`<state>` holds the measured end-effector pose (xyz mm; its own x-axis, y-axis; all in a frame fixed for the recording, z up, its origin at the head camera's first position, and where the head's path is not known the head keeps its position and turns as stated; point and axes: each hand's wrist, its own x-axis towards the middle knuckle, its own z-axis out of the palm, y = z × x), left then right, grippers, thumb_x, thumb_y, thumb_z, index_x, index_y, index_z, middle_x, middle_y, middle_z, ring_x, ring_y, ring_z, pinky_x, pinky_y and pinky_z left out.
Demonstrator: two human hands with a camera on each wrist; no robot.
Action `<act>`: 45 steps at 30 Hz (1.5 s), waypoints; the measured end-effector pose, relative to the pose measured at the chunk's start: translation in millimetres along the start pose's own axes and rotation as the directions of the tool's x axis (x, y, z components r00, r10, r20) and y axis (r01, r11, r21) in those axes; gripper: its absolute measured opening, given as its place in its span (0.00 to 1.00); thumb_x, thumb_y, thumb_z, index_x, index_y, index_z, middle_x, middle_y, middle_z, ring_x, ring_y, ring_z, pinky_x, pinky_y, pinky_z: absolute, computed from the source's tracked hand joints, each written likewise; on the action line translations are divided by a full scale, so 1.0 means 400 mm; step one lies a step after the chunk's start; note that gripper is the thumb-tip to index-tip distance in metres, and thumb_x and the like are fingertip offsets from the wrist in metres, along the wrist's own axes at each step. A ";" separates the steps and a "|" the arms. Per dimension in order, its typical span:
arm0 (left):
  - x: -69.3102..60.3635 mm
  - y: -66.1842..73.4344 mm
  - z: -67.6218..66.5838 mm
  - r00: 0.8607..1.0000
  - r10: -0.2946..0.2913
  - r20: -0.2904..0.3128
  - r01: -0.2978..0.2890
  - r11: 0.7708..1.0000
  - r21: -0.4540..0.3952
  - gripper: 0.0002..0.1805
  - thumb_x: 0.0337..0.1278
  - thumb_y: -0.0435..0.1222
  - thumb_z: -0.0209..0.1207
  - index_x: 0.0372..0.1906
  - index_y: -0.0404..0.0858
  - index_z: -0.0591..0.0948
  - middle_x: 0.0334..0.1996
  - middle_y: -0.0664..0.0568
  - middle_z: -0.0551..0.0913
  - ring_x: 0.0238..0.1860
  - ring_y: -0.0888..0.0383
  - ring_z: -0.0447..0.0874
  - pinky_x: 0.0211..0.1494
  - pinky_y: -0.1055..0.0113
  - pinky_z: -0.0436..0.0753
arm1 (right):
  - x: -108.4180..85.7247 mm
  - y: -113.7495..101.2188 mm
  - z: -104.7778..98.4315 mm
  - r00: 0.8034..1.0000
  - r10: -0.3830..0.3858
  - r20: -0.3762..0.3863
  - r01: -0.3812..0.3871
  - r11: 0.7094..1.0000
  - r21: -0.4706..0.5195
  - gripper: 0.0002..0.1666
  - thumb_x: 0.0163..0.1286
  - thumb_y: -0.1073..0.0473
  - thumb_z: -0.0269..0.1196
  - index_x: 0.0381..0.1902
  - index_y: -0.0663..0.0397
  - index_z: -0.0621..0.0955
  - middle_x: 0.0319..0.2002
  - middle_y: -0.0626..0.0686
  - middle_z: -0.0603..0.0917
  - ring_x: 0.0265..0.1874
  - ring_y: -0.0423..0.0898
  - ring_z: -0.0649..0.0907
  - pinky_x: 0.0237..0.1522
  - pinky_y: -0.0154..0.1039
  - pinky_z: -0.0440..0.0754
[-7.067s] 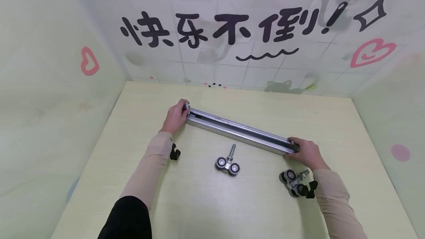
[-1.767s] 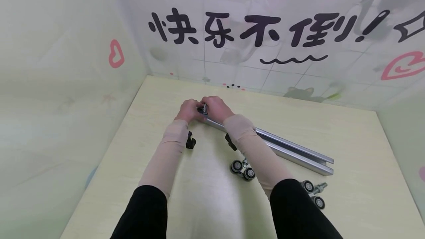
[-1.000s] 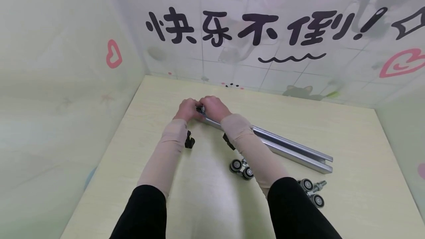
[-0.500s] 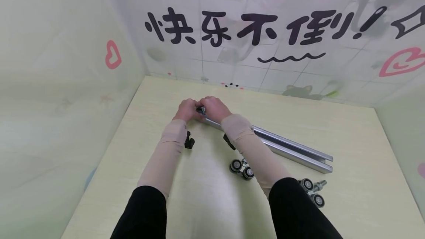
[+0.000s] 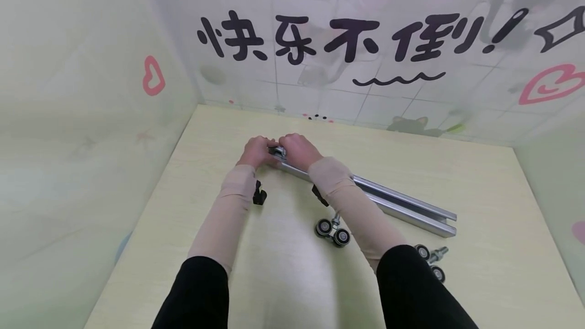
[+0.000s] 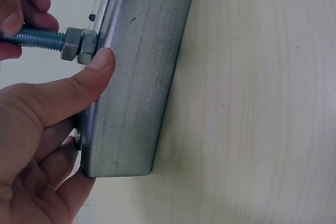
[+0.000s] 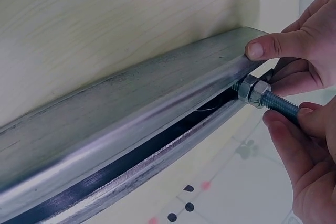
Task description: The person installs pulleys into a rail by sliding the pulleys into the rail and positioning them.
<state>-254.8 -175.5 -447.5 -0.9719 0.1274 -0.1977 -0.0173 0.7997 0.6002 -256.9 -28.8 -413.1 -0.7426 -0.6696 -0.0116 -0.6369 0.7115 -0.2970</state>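
Observation:
A silver C-shaped metal rail (image 5: 402, 209) lies slantwise on the table, its slot facing up. My left hand (image 5: 256, 152) holds its far-left end, the thumb on the rail's edge in the left wrist view. A threaded bolt (image 7: 282, 105) with two hex nuts (image 7: 253, 91) sticks out of the slot near that end. My right hand (image 5: 299, 152) pinches this bolt between thumb and fingers. Whatever the bolt joins inside the rail is mostly hidden. In the head view, a roller trolley (image 5: 332, 233) with a bolt lies in front of the rail, partly beside my right forearm.
Another roller trolley (image 5: 437, 273) lies to the right, partly covered by my black right sleeve (image 5: 420, 293). The pale wooden table (image 5: 502, 248) is bounded by a printed back wall (image 5: 320, 85) and a side wall at the left (image 5: 91, 166).
Since the earliest frame, my right hand has left the rail's right end and come to the bolt at the left end. In the last half second it shifts slightly right; my left hand stays.

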 end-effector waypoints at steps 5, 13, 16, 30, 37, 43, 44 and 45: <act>0.003 -0.001 0.002 1.000 -0.014 0.016 0.014 1.000 0.001 0.33 0.30 0.34 0.73 0.52 0.37 0.78 0.55 0.42 0.75 0.58 0.44 0.69 0.64 0.57 0.65 | -0.007 0.007 0.001 1.000 -0.005 -0.013 0.005 1.000 0.019 0.09 0.55 0.73 0.57 0.34 0.64 0.81 0.30 0.55 0.83 0.27 0.46 0.80 0.31 0.35 0.78; 0.006 -0.007 0.005 1.000 -0.020 0.016 0.020 1.000 0.000 0.34 0.30 0.36 0.73 0.53 0.38 0.77 0.57 0.44 0.73 0.61 0.45 0.66 0.67 0.57 0.61 | -0.021 0.011 -0.006 1.000 0.001 -0.004 -0.001 1.000 -0.001 0.09 0.54 0.74 0.57 0.33 0.64 0.81 0.29 0.55 0.82 0.25 0.45 0.78 0.28 0.34 0.77; 0.007 -0.008 0.005 0.999 -0.028 0.019 0.028 1.000 0.005 0.35 0.30 0.37 0.73 0.54 0.39 0.77 0.58 0.45 0.72 0.62 0.46 0.65 0.67 0.57 0.60 | -0.027 0.014 -0.009 1.000 0.006 0.005 -0.006 1.000 0.001 0.10 0.54 0.74 0.57 0.34 0.64 0.81 0.29 0.55 0.82 0.25 0.45 0.78 0.28 0.34 0.77; 0.002 0.001 0.002 0.999 -0.038 0.024 0.038 0.999 -0.009 0.35 0.30 0.35 0.73 0.54 0.37 0.76 0.58 0.43 0.72 0.62 0.45 0.64 0.67 0.56 0.61 | -0.058 0.034 -0.021 0.999 0.000 0.039 0.001 0.999 -0.034 0.11 0.55 0.73 0.58 0.37 0.64 0.81 0.31 0.56 0.83 0.28 0.46 0.80 0.33 0.34 0.79; 0.004 -0.002 0.002 0.998 -0.059 0.034 0.060 0.998 -0.021 0.35 0.30 0.35 0.73 0.54 0.39 0.76 0.59 0.44 0.71 0.63 0.46 0.63 0.67 0.57 0.60 | -0.070 0.044 -0.021 1.000 -0.016 0.025 0.017 0.999 -0.035 0.11 0.53 0.74 0.58 0.35 0.64 0.82 0.30 0.56 0.84 0.27 0.46 0.80 0.31 0.35 0.79; 0.005 0.000 0.002 0.996 -0.076 0.041 0.077 0.996 -0.033 0.36 0.30 0.35 0.73 0.55 0.39 0.76 0.60 0.45 0.70 0.64 0.47 0.62 0.68 0.57 0.59 | -0.081 0.050 -0.026 0.999 -0.016 0.034 0.017 1.000 -0.020 0.11 0.53 0.75 0.58 0.34 0.64 0.82 0.30 0.56 0.84 0.27 0.46 0.81 0.32 0.35 0.80; 0.005 -0.001 0.003 0.996 -0.076 0.042 0.077 0.996 -0.035 0.36 0.31 0.35 0.72 0.55 0.39 0.76 0.60 0.45 0.70 0.64 0.46 0.61 0.68 0.56 0.59 | -0.083 0.051 -0.027 0.999 -0.016 0.036 0.017 1.000 -0.020 0.11 0.53 0.75 0.58 0.35 0.64 0.82 0.30 0.56 0.84 0.27 0.46 0.81 0.32 0.35 0.80; 0.005 -0.001 0.003 0.996 -0.078 0.041 0.079 0.996 -0.036 0.36 0.30 0.35 0.73 0.55 0.39 0.76 0.60 0.45 0.70 0.64 0.46 0.61 0.68 0.56 0.59 | -0.084 0.052 -0.028 0.999 -0.017 0.037 0.018 1.000 -0.021 0.11 0.53 0.75 0.58 0.35 0.64 0.82 0.30 0.56 0.84 0.28 0.46 0.81 0.33 0.34 0.80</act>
<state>-256.4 -174.9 -449.1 -0.9572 0.0889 -0.2754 -0.1026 0.7855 0.6103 -247.3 10.8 -408.4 -0.7233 -0.6893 -0.0417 -0.6544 0.7034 -0.2774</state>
